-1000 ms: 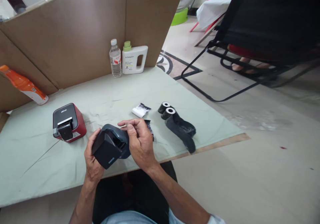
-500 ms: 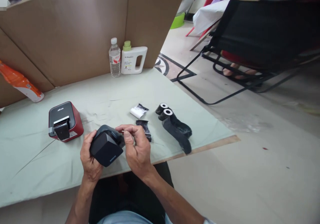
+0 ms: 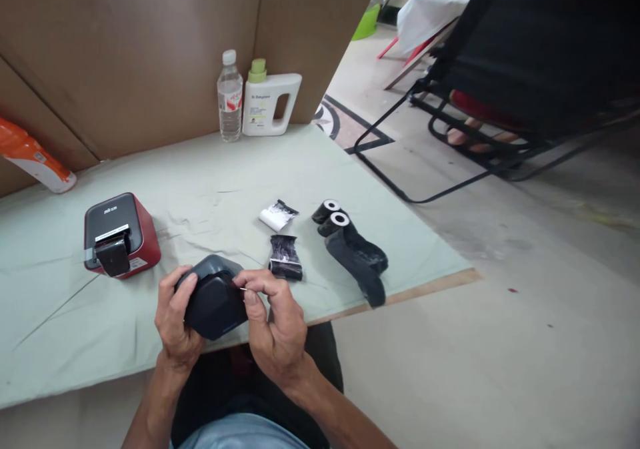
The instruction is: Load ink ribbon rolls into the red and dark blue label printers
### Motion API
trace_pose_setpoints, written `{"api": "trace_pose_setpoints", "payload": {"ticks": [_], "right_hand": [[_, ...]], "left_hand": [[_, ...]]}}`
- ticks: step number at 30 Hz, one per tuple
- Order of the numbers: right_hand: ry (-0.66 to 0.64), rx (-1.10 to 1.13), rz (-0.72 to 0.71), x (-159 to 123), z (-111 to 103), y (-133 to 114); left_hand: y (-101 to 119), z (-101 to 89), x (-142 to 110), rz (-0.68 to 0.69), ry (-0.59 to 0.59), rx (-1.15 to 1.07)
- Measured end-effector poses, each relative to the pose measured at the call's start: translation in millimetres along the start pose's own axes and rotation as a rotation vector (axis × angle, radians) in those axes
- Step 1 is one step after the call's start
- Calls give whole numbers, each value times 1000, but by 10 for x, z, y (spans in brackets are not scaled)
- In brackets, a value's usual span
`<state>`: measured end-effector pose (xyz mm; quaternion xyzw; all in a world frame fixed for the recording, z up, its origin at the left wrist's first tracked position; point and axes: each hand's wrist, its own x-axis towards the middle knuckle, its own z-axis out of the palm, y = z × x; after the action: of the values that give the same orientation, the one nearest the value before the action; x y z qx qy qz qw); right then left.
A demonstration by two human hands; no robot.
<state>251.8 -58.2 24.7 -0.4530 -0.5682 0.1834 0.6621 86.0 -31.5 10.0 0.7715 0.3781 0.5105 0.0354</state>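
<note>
My left hand (image 3: 174, 319) is wrapped round the left side of a small black boxy device (image 3: 213, 309), probably a portable label printer, held tilted above the table's front edge. On its right side my right hand (image 3: 276, 325) is closed in a pinch, thumb against forefinger. A thin whitish sliver (image 3: 244, 289) shows between those fingertips; its kind is too small to make out. Beyond the right hand lie a dark crumpled strip roll (image 3: 286, 267) and a small white-and-black strip roll (image 3: 277, 216). Two black rolls with white cores (image 3: 340, 219) trail long dark strips to the right.
A red-and-black label printer (image 3: 123, 235) with a dark strip at its front stands left on the cloth-covered table (image 3: 200, 169). At the back are a water bottle (image 3: 230, 105), a white jug (image 3: 265, 109) and an orange bottle (image 3: 37, 159). A black folding chair (image 3: 510, 62) stands right.
The black device has turned and tipped in my left hand, so its front face shows differently. My right hand's pinch has shifted slightly down along its edge. The camera view has shifted a little.
</note>
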Motion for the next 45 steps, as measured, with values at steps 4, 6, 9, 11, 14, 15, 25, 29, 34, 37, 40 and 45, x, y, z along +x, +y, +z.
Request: {"api": "trace_pose_setpoints", "payload": {"ticks": [4, 6, 9, 11, 14, 15, 25, 29, 34, 37, 40, 45], "right_hand": [[-11, 42, 5, -43, -34, -11], [-25, 71, 4, -54, -57, -25], [-41, 119, 5, -49, -89, -40], [-50, 140, 11, -42, -101, -44], [-58, 146, 44, -40, -106, -54], [-58, 145, 61, -43, -106, -60], [-30, 127, 88, 76, -84, 22], [-82, 137, 133, 202, -9, 140], [-115, 136, 174, 331, 150, 280], [-156, 114, 185, 402, 251, 356], [-219, 56, 212, 448, 347, 440], [-294, -84, 272, 439, 465, 584]], "left_hand": [[7, -4, 7, 43, -2, 36], [1, -9, 4, 38, 2, 37], [-21, -23, -7, 41, -11, 32], [-41, -35, -14, 41, -20, 26], [-63, -54, -12, 37, -26, 11], [-67, -61, -6, 39, -34, 8], [-142, -144, 29, 51, -110, -27], [-166, -175, 98, 61, -175, -47], [-256, -240, 200, 35, -268, 16], [-335, -284, 234, -46, -305, 77], [-392, -297, 254, -140, -315, 99], [-431, -224, 254, -287, -318, 117]]}}
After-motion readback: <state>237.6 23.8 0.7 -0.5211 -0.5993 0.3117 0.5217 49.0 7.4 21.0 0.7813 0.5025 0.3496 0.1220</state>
